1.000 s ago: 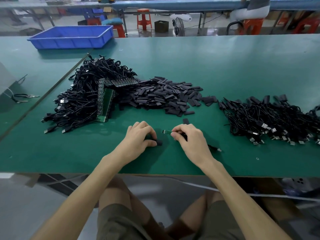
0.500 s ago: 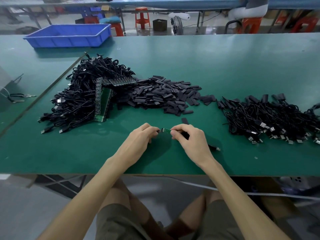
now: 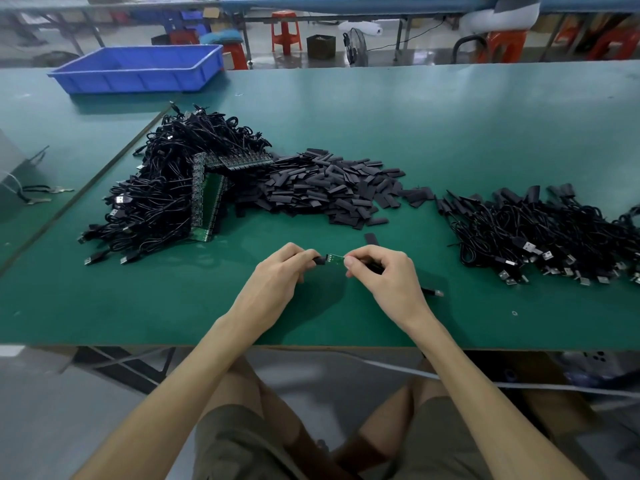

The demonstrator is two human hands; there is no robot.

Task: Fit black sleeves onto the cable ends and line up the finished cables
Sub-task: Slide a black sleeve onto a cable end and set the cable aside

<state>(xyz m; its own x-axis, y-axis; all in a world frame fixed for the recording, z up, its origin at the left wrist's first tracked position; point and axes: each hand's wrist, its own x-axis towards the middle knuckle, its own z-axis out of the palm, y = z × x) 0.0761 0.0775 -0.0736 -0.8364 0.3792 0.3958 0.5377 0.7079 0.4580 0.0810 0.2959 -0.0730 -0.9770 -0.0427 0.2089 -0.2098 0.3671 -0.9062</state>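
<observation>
Now, L hand (image 3: 277, 275): fingers curled, thumb + forefinger pinch a black sleeve (image 3: 319, 260), its mouth facing right.
R hand (image 3: 384, 275): fingers curled, thumb + forefinger pinch the cable end (image 3: 335, 258) just behind its small green board.
Cable end: held between both hands, just above the table (image 3: 450, 116), at the sleeve's mouth; can't tell if it's in yet.
Cable tail (image 3: 429, 291): comes out from under R hand, lies on the table, metal plug pointing right.
Loose sleeve (image 3: 371, 238): flat on the table just beyond R hand, apart from the rest.
Sleeve pile (image 3: 329, 192): black flat pieces, heaped mid-table beyond the hands.
Green board strips (image 3: 207, 206): lean at the pile's left side, against the bare cable heap.
Bare cable heap (image 3: 156, 209): big black tangle, left, USB plugs sticking out toward the near edge.
Sleeved cables (image 3: 540, 230): right side, well apart from the hands; sleeved ends at the far side, plugs at the near side.
Blue tray (image 3: 138, 69): far left of the table.
Bkgd: red stools (image 3: 284, 31), small fan (image 3: 356, 46) on the floor.
</observation>
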